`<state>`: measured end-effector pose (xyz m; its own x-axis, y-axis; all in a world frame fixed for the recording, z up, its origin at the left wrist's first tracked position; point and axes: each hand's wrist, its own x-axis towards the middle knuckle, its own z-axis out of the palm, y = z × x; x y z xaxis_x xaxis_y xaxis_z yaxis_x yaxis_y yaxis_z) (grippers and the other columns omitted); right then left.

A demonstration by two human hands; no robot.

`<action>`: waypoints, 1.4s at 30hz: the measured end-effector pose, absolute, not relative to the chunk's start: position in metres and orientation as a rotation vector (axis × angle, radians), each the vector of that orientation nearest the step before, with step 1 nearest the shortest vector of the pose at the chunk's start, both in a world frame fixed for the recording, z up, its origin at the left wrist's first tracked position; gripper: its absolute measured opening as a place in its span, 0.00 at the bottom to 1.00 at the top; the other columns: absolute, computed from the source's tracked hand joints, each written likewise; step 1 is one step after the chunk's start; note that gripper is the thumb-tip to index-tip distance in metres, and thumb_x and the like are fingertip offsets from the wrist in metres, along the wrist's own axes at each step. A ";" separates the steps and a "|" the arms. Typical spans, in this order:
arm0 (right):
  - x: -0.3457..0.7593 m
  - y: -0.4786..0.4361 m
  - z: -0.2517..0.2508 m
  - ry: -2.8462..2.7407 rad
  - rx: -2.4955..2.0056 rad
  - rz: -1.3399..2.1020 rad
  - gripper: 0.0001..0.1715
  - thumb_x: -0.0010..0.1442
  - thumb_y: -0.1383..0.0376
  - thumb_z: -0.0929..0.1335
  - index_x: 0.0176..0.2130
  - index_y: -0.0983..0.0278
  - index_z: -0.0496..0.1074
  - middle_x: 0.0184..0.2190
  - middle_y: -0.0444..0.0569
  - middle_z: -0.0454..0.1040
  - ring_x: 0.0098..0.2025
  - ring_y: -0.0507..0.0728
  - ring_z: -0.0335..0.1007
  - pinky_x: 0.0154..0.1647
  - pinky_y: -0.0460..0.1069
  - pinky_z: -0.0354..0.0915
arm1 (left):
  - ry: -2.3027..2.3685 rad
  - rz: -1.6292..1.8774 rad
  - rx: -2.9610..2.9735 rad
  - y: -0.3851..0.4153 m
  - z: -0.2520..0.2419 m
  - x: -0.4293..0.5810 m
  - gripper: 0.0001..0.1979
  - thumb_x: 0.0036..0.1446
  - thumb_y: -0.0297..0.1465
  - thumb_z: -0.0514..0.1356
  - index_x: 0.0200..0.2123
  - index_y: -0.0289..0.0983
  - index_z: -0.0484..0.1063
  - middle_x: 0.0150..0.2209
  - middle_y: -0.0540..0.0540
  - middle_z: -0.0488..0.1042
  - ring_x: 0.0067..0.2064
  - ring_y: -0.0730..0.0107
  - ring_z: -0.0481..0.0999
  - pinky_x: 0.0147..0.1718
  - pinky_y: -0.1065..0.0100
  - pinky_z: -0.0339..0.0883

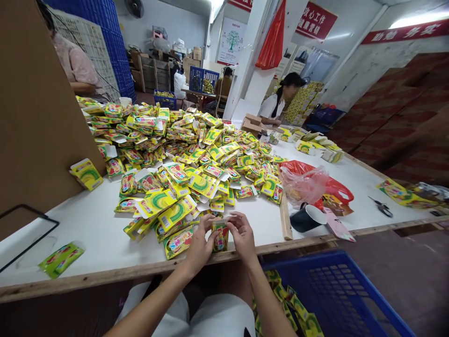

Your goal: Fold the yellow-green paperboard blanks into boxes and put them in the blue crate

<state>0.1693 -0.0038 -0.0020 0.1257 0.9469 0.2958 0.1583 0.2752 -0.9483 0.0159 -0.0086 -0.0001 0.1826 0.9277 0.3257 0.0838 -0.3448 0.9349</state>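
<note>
Between my two hands, at the table's front edge, stands a small yellow-green candy box (220,238) with colourful lettering. My left hand (201,241) grips its left side, thumb on the front. Curled about the upper right side, my right hand (242,235) has its fingertips near the top edge. Whether the top flap is folded in cannot be made out behind the fingers. Just beyond lies a big heap of similar small boxes (175,173), several with white flaps sticking out. One box (178,242) lies right beside my left hand.
A wooden strip (286,206) divides the table (105,234). Right of it are a black cup (307,218), a red plastic bag (336,187) and scissors (381,206). A blue crate (336,281) with boxes stands below right. A green packet (61,259) lies left. Other people sit beyond.
</note>
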 end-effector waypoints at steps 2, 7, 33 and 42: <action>0.170 -0.007 0.002 -1.421 -1.136 0.823 0.08 0.59 0.62 0.67 0.39 0.61 0.74 0.37 0.49 0.75 0.42 0.57 0.71 0.45 0.52 0.66 | 0.991 1.277 1.633 -0.011 0.003 0.017 0.13 0.58 0.26 0.55 0.47 0.40 0.68 0.47 0.43 0.74 0.50 0.64 0.73 0.50 0.62 0.65; 0.172 -0.015 0.009 -1.515 -1.139 0.805 0.08 0.58 0.63 0.68 0.39 0.61 0.75 0.40 0.51 0.75 0.46 0.59 0.70 0.47 0.54 0.65 | 1.070 1.263 1.667 -0.012 0.014 0.019 0.06 0.58 0.29 0.57 0.37 0.39 0.73 0.41 0.46 0.77 0.45 0.65 0.75 0.46 0.65 0.66; 0.268 -0.077 0.052 -1.351 -1.735 0.401 0.15 0.55 0.53 0.67 0.34 0.61 0.75 0.37 0.52 0.76 0.43 0.63 0.70 0.43 0.53 0.64 | 1.941 1.039 2.357 0.030 0.013 -0.053 0.21 0.55 0.27 0.56 0.53 0.35 0.62 0.44 0.37 0.73 0.45 0.52 0.71 0.45 0.56 0.63; 0.187 -0.057 0.027 -1.342 -1.422 0.776 0.12 0.59 0.57 0.66 0.37 0.62 0.72 0.37 0.53 0.76 0.41 0.61 0.71 0.45 0.54 0.65 | 1.513 1.504 1.992 0.015 0.044 -0.055 0.13 0.60 0.32 0.54 0.48 0.39 0.62 0.43 0.42 0.74 0.43 0.61 0.76 0.43 0.62 0.69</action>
